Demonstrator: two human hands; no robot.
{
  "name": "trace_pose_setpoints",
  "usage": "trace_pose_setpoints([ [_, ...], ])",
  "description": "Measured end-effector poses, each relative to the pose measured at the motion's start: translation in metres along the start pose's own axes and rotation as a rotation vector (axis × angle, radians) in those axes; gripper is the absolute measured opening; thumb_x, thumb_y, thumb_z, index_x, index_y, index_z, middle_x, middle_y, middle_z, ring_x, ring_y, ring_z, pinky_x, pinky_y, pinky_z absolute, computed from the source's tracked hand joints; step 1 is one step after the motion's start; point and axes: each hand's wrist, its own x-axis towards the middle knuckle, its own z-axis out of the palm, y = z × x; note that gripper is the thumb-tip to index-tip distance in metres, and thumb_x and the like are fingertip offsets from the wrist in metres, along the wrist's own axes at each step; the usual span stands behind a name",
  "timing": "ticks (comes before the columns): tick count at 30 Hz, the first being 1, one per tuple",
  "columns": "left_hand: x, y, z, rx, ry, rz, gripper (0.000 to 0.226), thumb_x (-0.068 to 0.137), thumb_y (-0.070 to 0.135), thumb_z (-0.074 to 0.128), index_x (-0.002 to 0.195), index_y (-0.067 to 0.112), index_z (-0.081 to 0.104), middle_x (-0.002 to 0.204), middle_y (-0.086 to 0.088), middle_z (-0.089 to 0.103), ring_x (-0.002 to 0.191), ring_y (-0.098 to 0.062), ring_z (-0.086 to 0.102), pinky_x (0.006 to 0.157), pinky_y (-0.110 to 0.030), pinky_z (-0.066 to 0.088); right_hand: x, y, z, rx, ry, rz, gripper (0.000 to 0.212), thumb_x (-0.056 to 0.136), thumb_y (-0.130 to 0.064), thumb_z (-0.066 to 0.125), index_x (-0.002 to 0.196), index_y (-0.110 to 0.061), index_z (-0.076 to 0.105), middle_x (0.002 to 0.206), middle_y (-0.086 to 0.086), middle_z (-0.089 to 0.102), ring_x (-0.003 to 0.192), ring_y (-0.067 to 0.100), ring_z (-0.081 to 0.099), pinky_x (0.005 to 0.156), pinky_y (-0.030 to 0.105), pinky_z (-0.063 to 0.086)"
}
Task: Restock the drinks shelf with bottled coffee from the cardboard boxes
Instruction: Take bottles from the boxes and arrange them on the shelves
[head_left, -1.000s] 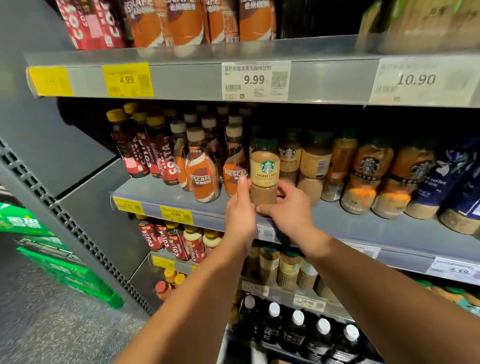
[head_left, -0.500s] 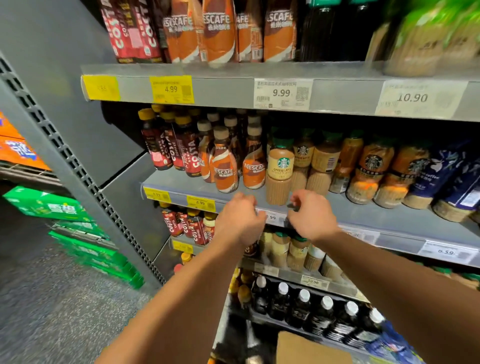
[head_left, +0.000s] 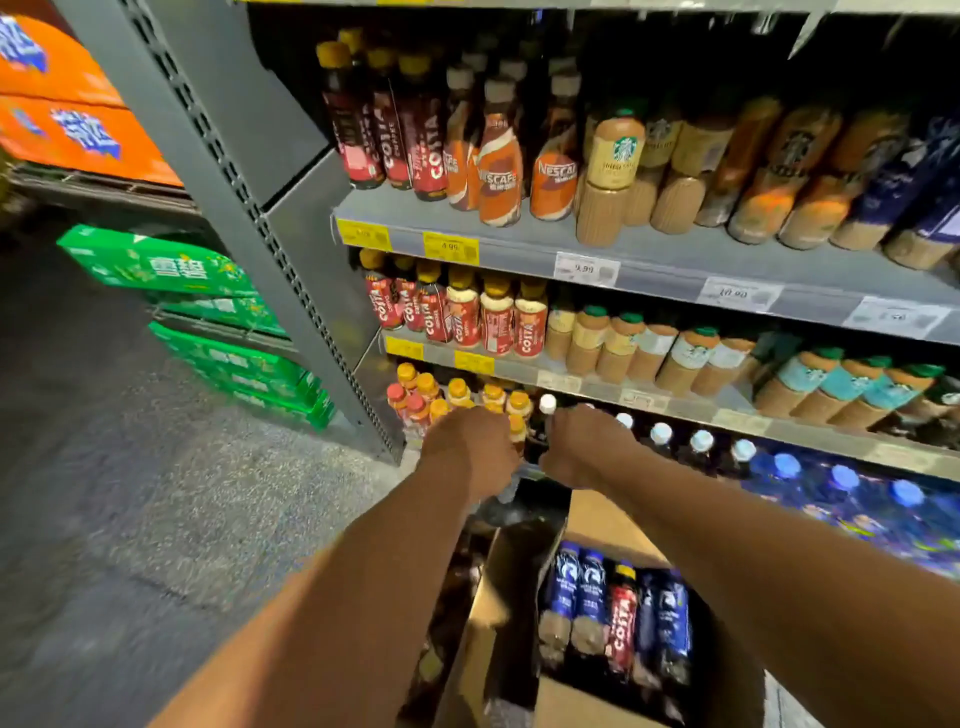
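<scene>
1. Your left hand reaches out low in front of the shelving, with its back facing you. Its fingers bend away and down out of sight and blur hides the rest, so you cannot tell whether it grips anything.
2. Your right hand hangs just beside it at the same height, knuckles up and wrist bent. Its fingers are hidden too, so you cannot tell its grasp either.
3. Between the two hands, a dark white-capped bottle shows on the low shelf. Whether either hand touches it cannot be told.
4. The bottled coffee to stock sits in the open cardboard box down between your forearms, nearer the right one. It holds blue-labelled bottles with one red Costa bottle among them, all upright and packed close.
5. On the upper shelf, a Starbucks bottle stands at the front, just beside the Nescafé bottles. A strip of bare shelf runs between that row and the price-tag edge.
6. The middle shelf carries Costa and Starbucks bottles right up to its lip.
7. On your left, the grey perforated upright bounds the bay. Beyond it the speckled floor lies open, with stacked green cases and orange cases further back.
</scene>
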Motion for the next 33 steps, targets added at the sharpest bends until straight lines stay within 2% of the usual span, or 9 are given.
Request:
trace_pose_setpoints([
  [2, -0.020, -0.004, 0.028, -0.011, -0.021, -0.035, 0.030, 0.096, 0.025, 0.046, 0.117, 0.008, 0.059, 0.122, -0.013, 0.059, 0.112, -0.030, 0.055, 0.090, -0.035, 0.046, -0.011, -0.008, 0.028, 0.030, 0.006, -0.041, 0.025, 0.090, -0.021, 0.052, 0.109, -0.007, 0.059, 0.114, 0.013, 0.060, 0.104, 0.032, 0.058, 0.079, 0.035, 0.048],
  [5, -0.046, -0.007, 0.071, 0.043, -0.077, -0.071, 0.030, 0.096, 0.026, 0.046, 0.116, 0.008, 0.059, 0.122, -0.015, 0.060, 0.113, -0.032, 0.056, 0.089, -0.036, 0.045, -0.028, -0.015, 0.076, 0.010, -0.038, -0.081, 0.032, 0.093, -0.025, 0.048, 0.118, -0.007, 0.059, 0.119, 0.011, 0.061, 0.112, 0.031, 0.057, 0.085, 0.033, 0.048],
  [9, -0.073, -0.018, 0.121, 0.055, -0.094, -0.088, 0.028, 0.091, 0.027, 0.050, 0.111, 0.010, 0.061, 0.119, -0.013, 0.061, 0.112, -0.033, 0.057, 0.087, -0.036, 0.046, -0.036, -0.019, 0.133, -0.016, -0.168, -0.064, 0.033, 0.093, -0.026, 0.048, 0.117, -0.007, 0.059, 0.113, 0.010, 0.060, 0.107, 0.031, 0.057, 0.087, 0.038, 0.051],
  [13, -0.082, -0.037, 0.152, 0.054, -0.107, -0.076, 0.028, 0.093, 0.030, 0.050, 0.111, 0.011, 0.060, 0.119, -0.012, 0.062, 0.112, -0.032, 0.057, 0.086, -0.036, 0.046, -0.035, -0.035, 0.166, -0.019, -0.199, -0.052, 0.030, 0.095, -0.024, 0.045, 0.116, -0.008, 0.059, 0.118, 0.009, 0.060, 0.111, 0.030, 0.056, 0.094, 0.040, 0.045],
  [16, -0.080, -0.062, 0.172, 0.022, -0.145, -0.082, 0.025, 0.094, 0.029, 0.048, 0.111, 0.014, 0.058, 0.116, -0.011, 0.061, 0.109, -0.031, 0.058, 0.079, -0.034, 0.044, -0.027, -0.049, 0.189, 0.030, -0.206, -0.013, 0.032, 0.095, -0.024, 0.047, 0.120, -0.007, 0.056, 0.122, 0.012, 0.059, 0.113, 0.030, 0.056, 0.089, 0.036, 0.047],
  [20, -0.083, -0.099, 0.194, 0.005, -0.208, -0.069, 0.024, 0.093, 0.025, 0.047, 0.111, 0.013, 0.058, 0.112, -0.011, 0.060, 0.104, -0.031, 0.057, 0.074, -0.034, 0.042, -0.017, -0.072, 0.221, 0.081, -0.220, 0.048, 0.031, 0.092, -0.025, 0.050, 0.115, -0.007, 0.059, 0.117, 0.013, 0.061, 0.104, 0.029, 0.060, 0.079, 0.033, 0.048],
  [24, -0.082, -0.135, 0.211, 0.011, -0.278, -0.038, 0.026, 0.091, 0.027, 0.051, 0.112, 0.015, 0.061, 0.107, -0.010, 0.061, 0.100, -0.031, 0.059, 0.077, -0.037, 0.047, -0.006, -0.096, 0.242, 0.089, -0.247, 0.114, 0.030, 0.093, -0.019, 0.047, 0.117, -0.007, 0.059, 0.121, 0.014, 0.060, 0.109, 0.031, 0.059, 0.083, 0.032, 0.047],
  [29, -0.056, -0.165, 0.226, 0.041, -0.374, -0.053, 0.033, 0.091, 0.032, 0.052, 0.115, 0.011, 0.059, 0.117, -0.012, 0.060, 0.109, -0.032, 0.058, 0.086, -0.039, 0.049, 0.028, -0.109, 0.260, 0.201, -0.286, 0.185, 0.024, 0.089, -0.020, 0.050, 0.109, -0.014, 0.062, 0.115, 0.011, 0.062, 0.105, 0.030, 0.060, 0.081, 0.030, 0.048],
  [33, -0.032, -0.171, 0.247, -0.007, -0.411, -0.078, 0.034, 0.092, 0.035, 0.050, 0.116, 0.013, 0.058, 0.117, -0.012, 0.059, 0.105, -0.031, 0.059, 0.080, -0.038, 0.050, 0.058, -0.109, 0.280, 0.233, -0.350, 0.157, 0.022, 0.090, -0.021, 0.050, 0.107, -0.012, 0.061, 0.111, 0.010, 0.061, 0.100, 0.029, 0.060, 0.082, 0.035, 0.053],
])
